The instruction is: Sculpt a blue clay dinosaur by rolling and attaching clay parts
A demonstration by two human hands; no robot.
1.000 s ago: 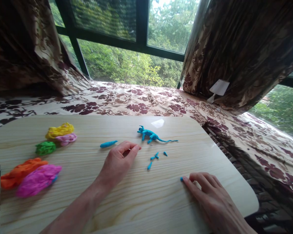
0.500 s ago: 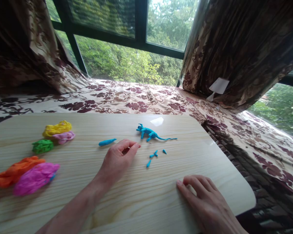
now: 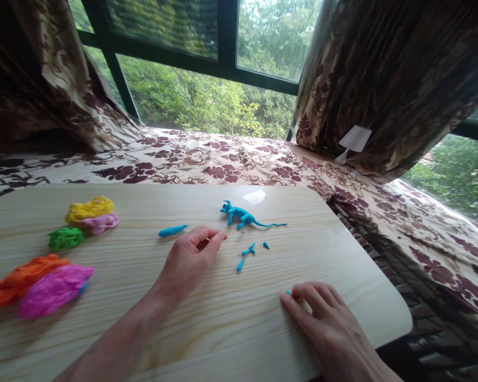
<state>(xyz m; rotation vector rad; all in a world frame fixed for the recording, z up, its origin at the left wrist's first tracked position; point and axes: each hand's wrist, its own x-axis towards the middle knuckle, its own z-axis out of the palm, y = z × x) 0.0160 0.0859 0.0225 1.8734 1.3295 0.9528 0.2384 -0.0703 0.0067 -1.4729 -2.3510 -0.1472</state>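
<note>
My left hand [image 3: 195,252] rests over the table with thumb and forefinger pinched; whatever may be between them is too small to make out. Lower right, my right hand [image 3: 322,313] has its fingers curled down at the tabletop, a small piece of blue clay [image 3: 288,293] showing at the thumb and fingertip. A blue clay animal figure [image 3: 239,214] with horns and a long thin tail lies beyond my left fingertips. Between the hands are several tiny blue clay drops [image 3: 240,265]. A blue clay roll [image 3: 172,231] lies just left of my left hand.
On the left of the light wooden table [image 3: 207,339] lie lumps of yellow [image 3: 88,209], pale pink [image 3: 101,223], green [image 3: 66,239], orange [image 3: 32,277] and bright pink clay [image 3: 56,291]. A white lamp [image 3: 355,139] stands by the curtain on the floral cloth behind.
A bit of blue clay now shows at my right fingertips, where none was visible before. My left hand keeps its pinch. The whole view has shifted slightly.
</note>
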